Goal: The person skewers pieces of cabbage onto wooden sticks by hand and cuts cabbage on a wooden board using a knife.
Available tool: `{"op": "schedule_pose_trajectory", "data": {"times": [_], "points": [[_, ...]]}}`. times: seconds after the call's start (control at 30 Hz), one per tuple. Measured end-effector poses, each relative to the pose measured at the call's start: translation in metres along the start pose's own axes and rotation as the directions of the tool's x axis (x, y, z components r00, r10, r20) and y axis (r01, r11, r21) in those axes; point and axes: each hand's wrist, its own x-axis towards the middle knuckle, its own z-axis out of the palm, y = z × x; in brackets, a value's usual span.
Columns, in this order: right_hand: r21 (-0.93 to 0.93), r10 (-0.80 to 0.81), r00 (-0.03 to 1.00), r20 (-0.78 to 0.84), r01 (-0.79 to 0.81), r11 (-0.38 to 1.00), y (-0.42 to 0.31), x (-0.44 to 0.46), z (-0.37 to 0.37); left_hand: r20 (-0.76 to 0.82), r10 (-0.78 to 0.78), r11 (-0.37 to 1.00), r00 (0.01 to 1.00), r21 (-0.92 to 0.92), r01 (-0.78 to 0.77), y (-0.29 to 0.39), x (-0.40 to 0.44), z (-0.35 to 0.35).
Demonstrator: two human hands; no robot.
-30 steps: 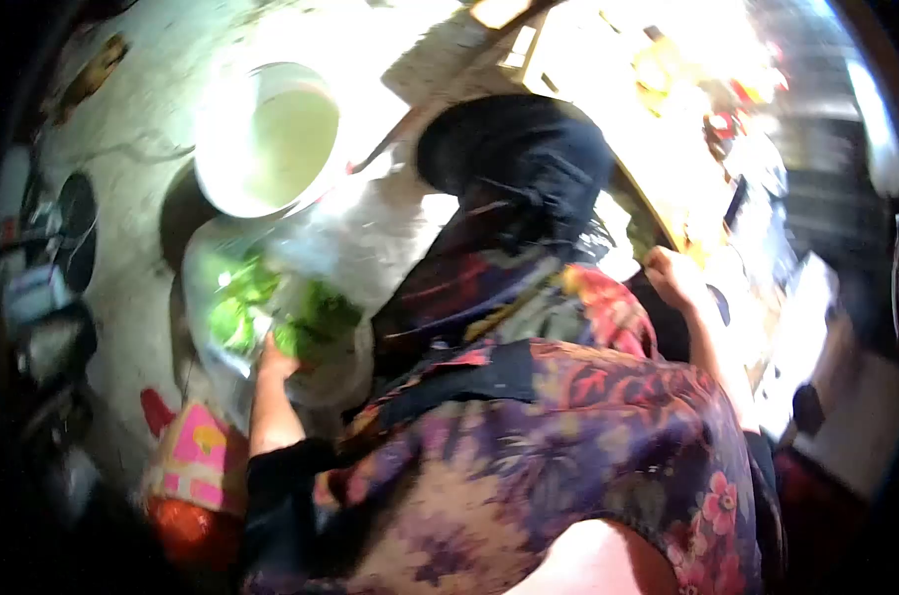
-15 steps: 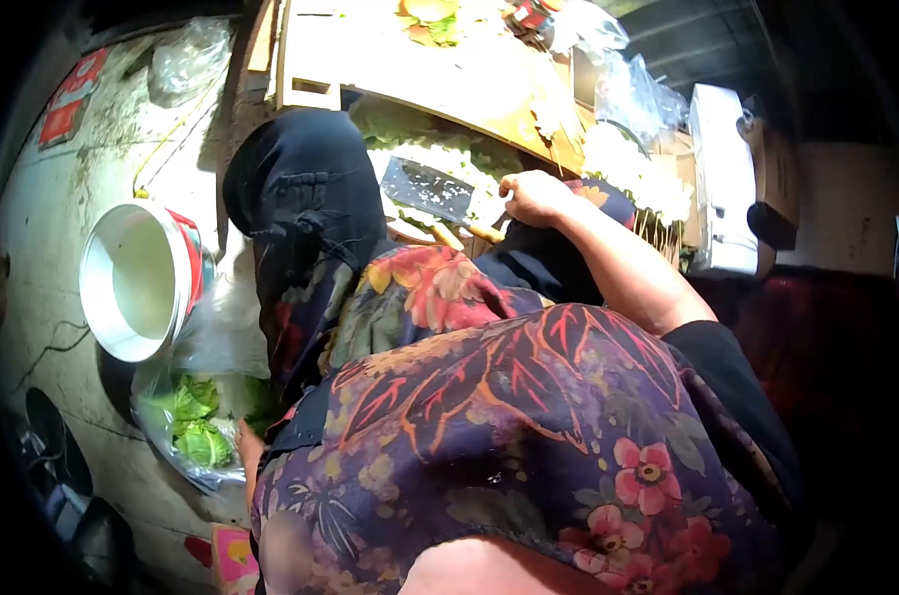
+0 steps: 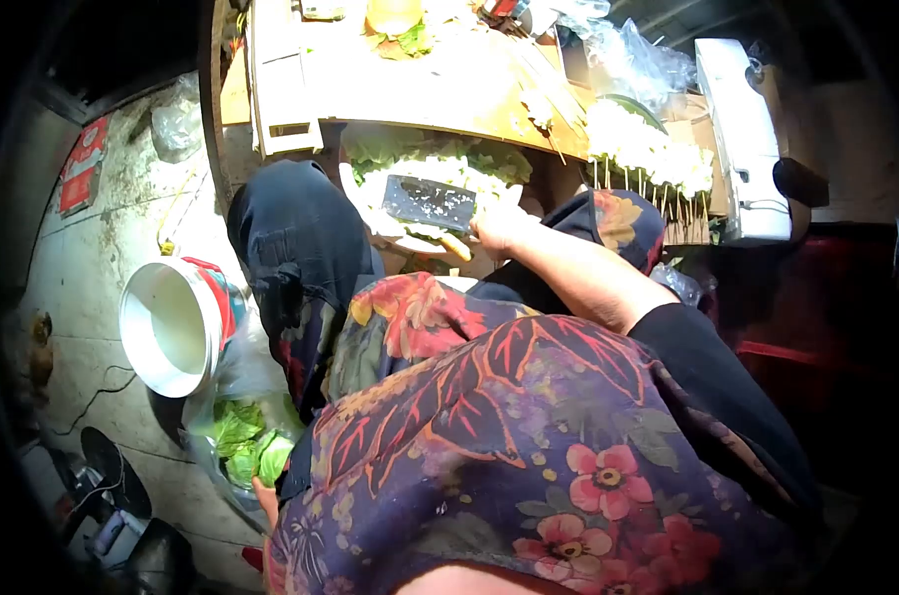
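My right hand (image 3: 501,227) is closed around the handle end of a cleaver (image 3: 429,202). Bits of chopped vegetable cling to its dark, wide blade, which lies over a basin (image 3: 348,180) of cut pale-green cabbage (image 3: 380,159) between my knees. A yellowish handle-like piece (image 3: 455,247) pokes out below the blade. Low on the left, my left hand (image 3: 266,499) grips a green cabbage (image 3: 274,458) at the mouth of a clear plastic bag (image 3: 204,458); my clothing covers part of that hand. More cabbage (image 3: 235,428) lies inside the bag.
A white bucket (image 3: 172,327) stands on the floor left of my knee. Ahead is a wooden table (image 3: 410,89) with a yellow-orange container (image 3: 394,15). Skewered pale pieces (image 3: 648,149) are piled at right, beside a white foam box (image 3: 742,139).
My right hand has moved left onto the cleaver's handle and closed on it. My left hand now has a cabbage at the bag. The whole view has shifted.
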Motion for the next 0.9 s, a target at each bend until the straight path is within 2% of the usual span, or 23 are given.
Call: {"op": "schedule_pose_trajectory", "data": {"times": [0.03, 0.1, 0.13, 0.2, 0.23, 0.27, 0.3, 0.33, 0.37, 0.4, 0.43, 0.5, 0.53, 0.57, 0.6, 0.63, 0.67, 0.7, 0.73, 0.77, 0.8, 0.83, 0.9], "points": [[-0.078, 0.052, 0.987, -0.15, -0.064, 0.995, -0.008, -0.009, -0.001, -0.007, 0.028, 0.998, 1.0, -0.053, -0.028, 0.002, -0.006, -0.009], [0.074, -0.006, 0.996, 0.086, 0.0, 0.997, 0.0, 0.006, 0.013, -0.022, 0.106, 0.983, 0.994, -0.15, -0.108, 0.015, -0.015, -0.026], [0.089, -0.008, 0.997, 0.073, 0.001, 0.996, 0.0, 0.008, 0.016, -0.038, 0.157, 0.967, 0.987, -0.196, -0.162, 0.019, -0.017, -0.034], [-0.049, -0.017, 0.998, 0.063, 0.02, 0.999, -0.005, 0.008, 0.019, -0.058, 0.223, 0.918, 0.973, -0.322, -0.23, 0.065, -0.027, -0.047], [-0.034, -0.017, 0.999, 0.049, 0.019, 0.999, -0.004, 0.01, 0.019, -0.075, 0.275, 0.873, 0.959, -0.399, -0.282, 0.103, -0.033, -0.05], [0.076, -0.042, 0.994, 0.099, 0.034, 0.997, -0.003, 0.01, 0.018, -0.094, 0.339, 0.809, 0.936, -0.478, -0.341, 0.142, -0.037, -0.053], [0.185, -0.075, 0.987, 0.144, 0.047, 0.982, -0.002, 0.011, 0.018, -0.117, 0.418, 0.723, 0.901, -0.558, -0.408, 0.186, -0.038, -0.056], [0.087, -0.095, 0.985, 0.142, 0.083, 0.993, -0.005, 0.015, 0.019, -0.125, 0.496, 0.629, 0.859, -0.63, -0.455, 0.231, -0.037, -0.058], [0.099, -0.1, 0.987, 0.122, 0.088, 0.991, -0.005, 0.01, 0.013, -0.139, 0.574, 0.53, 0.807, -0.688, -0.496, 0.276, -0.038, -0.059], [0.185, -0.088, 0.992, 0.095, 0.07, 0.98, -0.005, 0.0, 0.002, -0.149, 0.649, 0.43, 0.746, -0.737, -0.521, 0.321, -0.039, -0.061], [0.273, -0.078, 0.995, 0.069, 0.056, 0.96, -0.006, -0.006, -0.004, -0.145, 0.717, 0.339, 0.682, -0.782, -0.523, 0.365, -0.041, -0.061], [0.318, -0.103, 0.993, 0.06, 0.079, 0.945, -0.006, 0.008, 0.006, -0.117, 0.815, 0.22, 0.568, -0.843, -0.491, 0.447, -0.045, -0.054], [0.37, -0.117, 0.992, -0.05, 0.127, 0.92, -0.007, 0.007, 0.005, -0.097, 0.846, 0.197, 0.524, -0.856, -0.478, 0.484, -0.044, -0.049], [0.416, -0.121, 0.981, -0.151, 0.175, 0.892, -0.009, 0.005, 0.003, -0.077, 0.872, 0.19, 0.484, -0.857, -0.478, 0.52, -0.043, -0.042], [0.43, -0.127, 0.978, -0.167, 0.188, 0.883, -0.013, -0.003, -0.007, -0.123, 0.886, 0.226, 0.447, -0.728, -0.647, 0.548, -0.034, -0.032], [0.526, -0.116, 0.981, -0.158, 0.183, 0.831, -0.013, -0.019, -0.024, -0.099, 0.923, 0.221, 0.373, -0.657, -0.721, 0.569, -0.007, -0.027], [0.615, -0.099, 0.984, -0.146, 0.169, 0.77, -0.01, -0.03, -0.034, -0.078, 0.905, 0.259, 0.419, -0.681, -0.685, 0.606, -0.011, -0.011], [0.628, -0.083, 0.984, -0.156, 0.163, 0.761, -0.008, -0.035, -0.035, -0.051, 0.886, 0.294, 0.46, -0.708, -0.643, 0.641, -0.021, 0.015], [0.683, -0.057, 0.962, -0.266, 0.23, 0.693, -0.004, -0.04, -0.034, 0.005, 0.91, 0.266, 0.415, -0.775, -0.573, 0.666, -0.024, 0.033], [0.723, -0.017, 0.93, -0.368, 0.298, 0.623, 0.001, -0.045, -0.033, 0.041, 0.883, 0.359, 0.468, -0.702, -0.615, 0.689, -0.02, 0.051], [0.768, -0.008, 0.919, -0.394, 0.334, 0.546, 0.008, -0.054, -0.04, 0.093, 0.861, 0.429, 0.5, -0.662, -0.614, 0.706, -0.02, 0.065], [0.779, 0.015, 0.921, -0.389, 0.32, 0.539, 0.015, -0.064, -0.042, 0.14, 0.835, 0.495, 0.533, -0.615, -0.614, 0.72, -0.021, 0.08], [0.841, 0.152, 0.884, -0.442, 0.35, 0.412, 0.026, -0.087, -0.049, 0.2, 0.753, 0.617, 0.627, -0.548, -0.565, 0.738, -0.011, 0.106]]}}
